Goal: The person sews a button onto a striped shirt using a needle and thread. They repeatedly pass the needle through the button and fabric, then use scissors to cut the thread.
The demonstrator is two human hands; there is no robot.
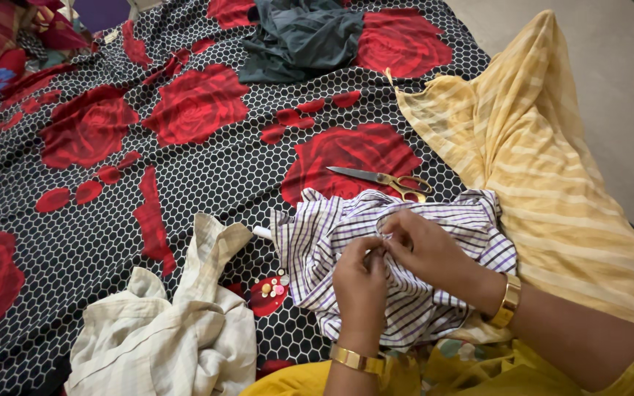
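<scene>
Striped white cloth (434, 227) lies bunched on the rose-patterned bedsheet (185, 183), in front of the seated person. Both hands pinch it at one spot: left hand (359, 282) and right hand (427, 246) closed tight on a fold, fingertips touching. Scissors (383, 178) rest just beyond; a cream garment (177, 323) lies crumpled nearby.

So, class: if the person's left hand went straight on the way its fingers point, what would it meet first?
The left hand points up the picture, so it would first cross the checked shirt it grips, then likely the scissors on the rose-print sheet; depth is unclear.
</scene>
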